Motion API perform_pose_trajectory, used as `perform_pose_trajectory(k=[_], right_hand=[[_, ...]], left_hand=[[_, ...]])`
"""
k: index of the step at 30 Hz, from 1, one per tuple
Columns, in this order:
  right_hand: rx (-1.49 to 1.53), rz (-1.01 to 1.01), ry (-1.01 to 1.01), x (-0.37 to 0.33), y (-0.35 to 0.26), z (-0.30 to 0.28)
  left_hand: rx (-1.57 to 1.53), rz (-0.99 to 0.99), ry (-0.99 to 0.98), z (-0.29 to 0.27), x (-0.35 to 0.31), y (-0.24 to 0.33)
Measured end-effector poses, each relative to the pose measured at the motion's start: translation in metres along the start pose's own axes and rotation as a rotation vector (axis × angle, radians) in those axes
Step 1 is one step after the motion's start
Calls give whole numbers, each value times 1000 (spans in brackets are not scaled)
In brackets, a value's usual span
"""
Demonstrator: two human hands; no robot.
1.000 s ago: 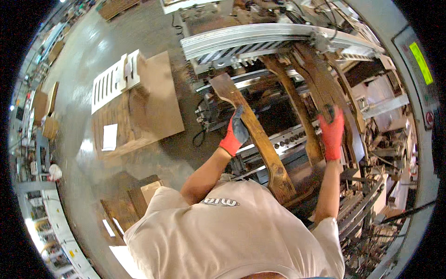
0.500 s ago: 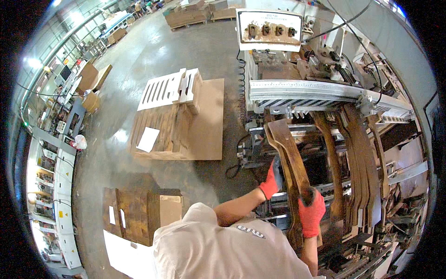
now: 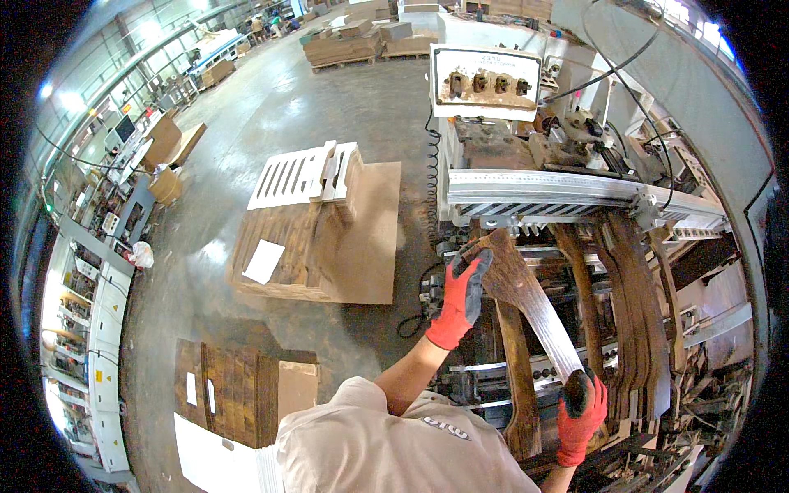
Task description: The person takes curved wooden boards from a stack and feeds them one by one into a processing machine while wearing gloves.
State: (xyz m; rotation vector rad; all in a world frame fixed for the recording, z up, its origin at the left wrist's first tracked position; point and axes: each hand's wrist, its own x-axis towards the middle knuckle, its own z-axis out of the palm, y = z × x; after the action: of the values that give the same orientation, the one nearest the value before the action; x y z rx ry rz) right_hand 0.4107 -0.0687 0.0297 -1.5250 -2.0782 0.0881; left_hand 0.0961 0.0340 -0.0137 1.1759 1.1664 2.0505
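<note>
A dark brown shaped wooden board [image 3: 526, 287] is held slantwise over the machine, its lower part shining in the light. My left hand [image 3: 459, 302], in a red glove with a dark palm, grips its far, wider end. My right hand [image 3: 581, 415], gloved the same way, closes round the near end. Beneath, a similar board [image 3: 516, 370] lies lengthwise on the machine. Further right lies a curved board [image 3: 585, 287], and beyond it a row of several boards [image 3: 637, 329] packed side by side.
A metal beam [image 3: 542, 189] crosses the machine's far side, below a white control panel [image 3: 485, 74] with dark switches. Left of me on the floor are a stack of brown boards [image 3: 275, 226] topped by a white slotted piece, and a nearer wooden stack [image 3: 234, 386].
My left hand has moved up to the board's far end. My right hand has shifted right and nearer. The board has turned to a slant, away from the one beneath it.
</note>
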Motion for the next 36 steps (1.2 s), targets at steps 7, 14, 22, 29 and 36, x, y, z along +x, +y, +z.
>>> perform_pose_trajectory(k=[7,14,22,29,36], right_hand=[[-95,-18,59,-11,3,1],[-107,39,57,-17,1,-8],[-66,57,68,-10,0,-11],[-26,48,62,-13,4,-6],[-115,73,83,-15,-2,-6]], left_hand=[[-365,-326,52,-5,9,20],[-375,-515,185,0,3,8],[-229,-310,-139,-1,2,66],[-236,-439,-128,2,4,71],[-49,-218,-213,8,-25,12]])
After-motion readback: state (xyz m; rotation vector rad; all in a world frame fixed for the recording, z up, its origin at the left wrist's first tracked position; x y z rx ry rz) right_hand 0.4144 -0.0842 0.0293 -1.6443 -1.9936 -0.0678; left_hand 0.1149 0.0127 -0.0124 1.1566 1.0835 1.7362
